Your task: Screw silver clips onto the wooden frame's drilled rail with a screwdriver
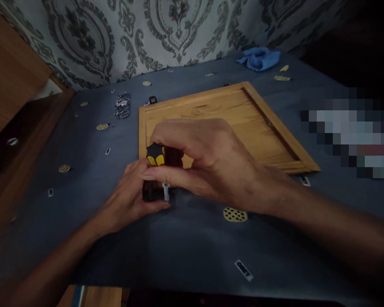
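A screwdriver with a black and yellow handle point(155, 154) stands nearly upright, its handle end facing me; the tip is hidden. My right hand point(208, 157) is closed around that handle, above the near left corner of a framed wooden panel point(208, 104). At this corner my left hand point(131, 189) curls round a small silver metal fitting point(166, 192), the thumb just below it. Some of the left fingers disappear behind the right hand. What the fitting rests against is too dark to make out.
Several metal hinge-like pieces point(123, 105) lie left of the panel. A small dark bracket point(152, 100) sits at its far edge. A blue cloth point(259, 59) lies at the back right on the dark patterned cover point(192, 251). Wooden furniture point(16, 76) stands at left.
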Demonstrator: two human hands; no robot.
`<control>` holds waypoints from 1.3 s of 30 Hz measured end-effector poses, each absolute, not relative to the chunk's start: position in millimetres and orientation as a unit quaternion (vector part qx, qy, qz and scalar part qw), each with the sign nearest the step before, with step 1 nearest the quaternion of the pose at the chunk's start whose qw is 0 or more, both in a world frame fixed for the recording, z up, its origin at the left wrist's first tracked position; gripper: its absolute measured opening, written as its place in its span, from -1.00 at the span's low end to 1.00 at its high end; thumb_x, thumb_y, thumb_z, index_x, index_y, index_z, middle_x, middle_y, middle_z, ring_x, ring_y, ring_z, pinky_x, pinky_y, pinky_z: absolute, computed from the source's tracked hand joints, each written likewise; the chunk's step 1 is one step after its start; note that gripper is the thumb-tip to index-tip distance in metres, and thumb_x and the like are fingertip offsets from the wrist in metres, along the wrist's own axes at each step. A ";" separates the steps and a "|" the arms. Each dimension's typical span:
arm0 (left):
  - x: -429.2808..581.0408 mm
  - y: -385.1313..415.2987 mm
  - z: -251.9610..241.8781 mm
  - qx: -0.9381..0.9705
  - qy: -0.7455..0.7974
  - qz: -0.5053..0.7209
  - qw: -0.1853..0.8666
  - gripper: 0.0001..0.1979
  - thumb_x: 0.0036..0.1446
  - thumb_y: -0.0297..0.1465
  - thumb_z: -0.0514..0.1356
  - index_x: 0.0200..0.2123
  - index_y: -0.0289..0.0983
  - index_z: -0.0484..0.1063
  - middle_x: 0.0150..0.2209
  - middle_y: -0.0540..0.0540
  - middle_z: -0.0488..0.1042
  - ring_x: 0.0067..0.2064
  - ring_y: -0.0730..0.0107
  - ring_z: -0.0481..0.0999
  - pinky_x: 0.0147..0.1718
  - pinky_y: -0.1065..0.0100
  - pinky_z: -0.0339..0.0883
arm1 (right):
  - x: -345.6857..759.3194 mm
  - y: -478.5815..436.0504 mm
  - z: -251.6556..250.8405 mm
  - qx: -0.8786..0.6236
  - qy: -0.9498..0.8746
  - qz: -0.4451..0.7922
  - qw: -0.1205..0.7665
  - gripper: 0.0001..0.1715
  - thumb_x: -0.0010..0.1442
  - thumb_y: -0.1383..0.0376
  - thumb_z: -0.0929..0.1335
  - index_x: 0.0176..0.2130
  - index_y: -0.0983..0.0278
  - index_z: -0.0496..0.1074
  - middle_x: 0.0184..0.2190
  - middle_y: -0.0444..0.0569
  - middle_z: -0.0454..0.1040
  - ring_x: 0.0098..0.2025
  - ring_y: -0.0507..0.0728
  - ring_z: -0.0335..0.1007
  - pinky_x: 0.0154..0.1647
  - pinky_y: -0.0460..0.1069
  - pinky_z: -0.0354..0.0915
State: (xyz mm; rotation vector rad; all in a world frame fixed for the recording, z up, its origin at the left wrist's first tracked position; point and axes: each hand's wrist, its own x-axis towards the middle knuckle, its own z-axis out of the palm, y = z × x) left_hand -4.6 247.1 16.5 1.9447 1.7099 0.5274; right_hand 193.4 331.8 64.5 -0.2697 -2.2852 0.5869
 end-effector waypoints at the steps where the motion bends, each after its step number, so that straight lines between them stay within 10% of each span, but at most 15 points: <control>1: -4.2 247.2 17.1 0.713 0.627 0.191 0.249 -0.59 0.02 -0.13 0.41 -0.15 -0.15 0.39 -0.10 -0.10 0.50 -0.01 -0.05 0.51 0.01 -0.10 0.46 | 192.7 331.3 63.2 -0.109 -0.890 0.233 0.377 -0.68 0.45 0.22 0.34 -0.35 0.26 0.28 -0.39 -0.20 0.40 -0.34 -0.03 0.33 -0.23 -0.10 0.23; 13: -5.8 247.9 15.9 0.721 0.611 0.211 0.249 -0.54 -0.03 -0.19 0.48 -0.11 -0.13 0.40 -0.08 -0.09 0.51 0.02 -0.06 0.51 0.05 -0.12 0.44 | 203.1 340.2 85.4 -0.098 -0.877 0.420 0.211 -0.90 0.34 0.41 0.34 -0.26 0.29 0.43 -0.35 -0.15 0.42 -0.30 0.00 0.30 -0.28 -0.07 0.18; 39: -6.8 246.5 16.9 0.700 0.615 0.223 0.288 -0.45 -0.05 -0.30 0.49 -0.04 -0.11 0.31 -0.14 -0.05 0.52 0.06 -0.05 0.51 0.10 -0.14 0.38 | 215.7 330.7 97.1 -0.184 -0.883 0.261 0.344 -0.84 0.37 0.29 0.42 -0.22 0.36 0.49 -0.34 -0.15 0.50 -0.33 -0.03 0.43 -0.37 -0.11 0.33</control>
